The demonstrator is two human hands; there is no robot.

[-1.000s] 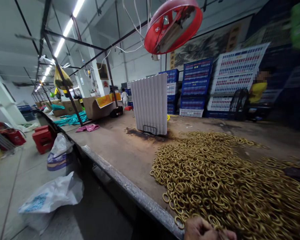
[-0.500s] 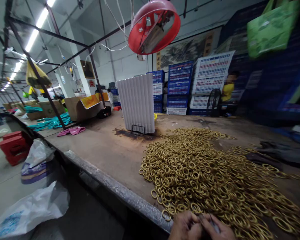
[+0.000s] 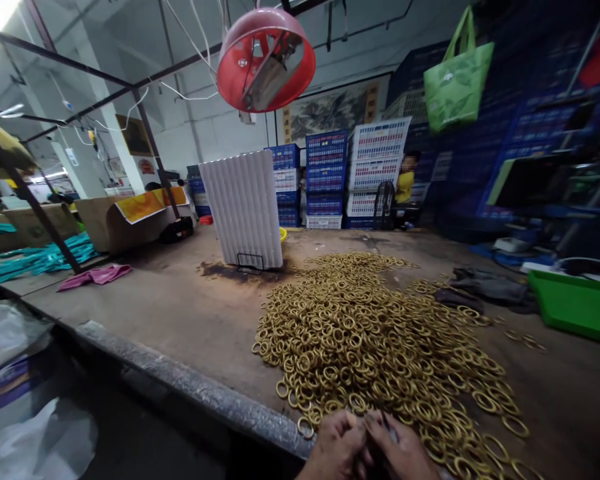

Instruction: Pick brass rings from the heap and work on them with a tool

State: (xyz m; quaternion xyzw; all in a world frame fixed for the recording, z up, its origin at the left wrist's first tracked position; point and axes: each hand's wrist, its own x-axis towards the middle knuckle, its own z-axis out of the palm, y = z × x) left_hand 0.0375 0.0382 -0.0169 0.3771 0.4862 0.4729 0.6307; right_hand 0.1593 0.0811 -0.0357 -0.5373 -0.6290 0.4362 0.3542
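Note:
At the near edge of the table, my left hand is closed, fingers curled and pinched together; what it holds is too small or hidden to make out. Right beside it, fingertips almost meeting, my right hand is closed around a thin grey tool, whose kind I cannot tell. A large heap of brass-coloured rings spreads just beyond both hands, and some rings lie close to the right hand's side.
A ribbed pale panel stands upright in a wire holder. A red lamp shade hangs above. Dark cloth and a green tray lie right. Crates are stacked behind, with a person in yellow nearby.
The view has turned to the right, so the table's things appear shifted left and the green tray has come into sight. Both hands remain close together at the heap's near edge.

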